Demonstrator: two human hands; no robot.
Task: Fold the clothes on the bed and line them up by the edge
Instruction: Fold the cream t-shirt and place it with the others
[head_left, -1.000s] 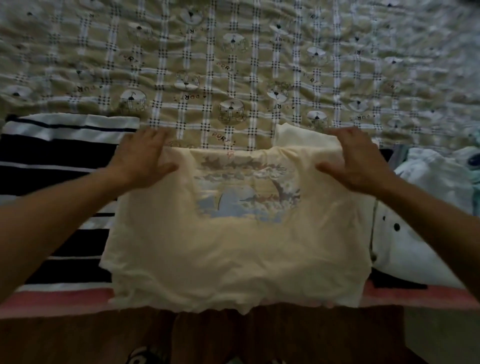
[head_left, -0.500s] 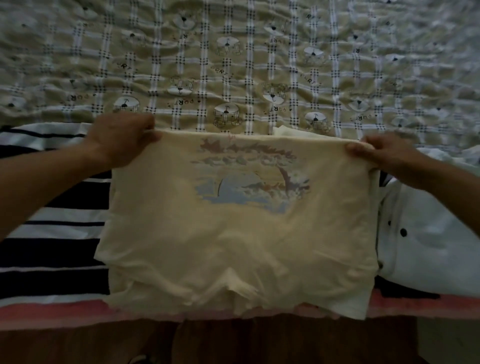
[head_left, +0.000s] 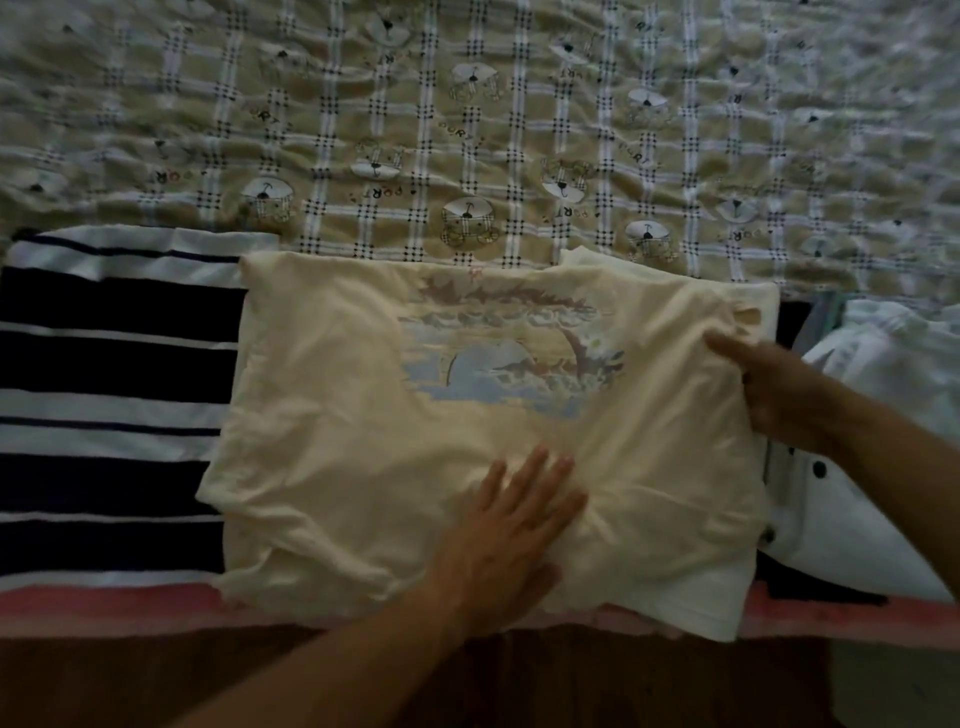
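Observation:
A folded cream T-shirt with a blue and brown print lies at the near edge of the bed. My left hand lies flat on its lower middle, fingers straight and spread, pressing the cloth down. At the shirt's right side, my right hand holds the edge with the thumb on top; the fingers are hidden by the fabric. The cloth puckers just above that hand.
A folded black-and-white striped garment lies left of the shirt, touching it. A white garment with dark buttons lies to the right. The checked bear-print bedspread stretches beyond. The pink bed edge runs along the front, with dark brown below.
My left hand let go of the shirt's top left corner and came down flat on its lower middle. My right hand slid down the right edge. The shirt now lies flat.

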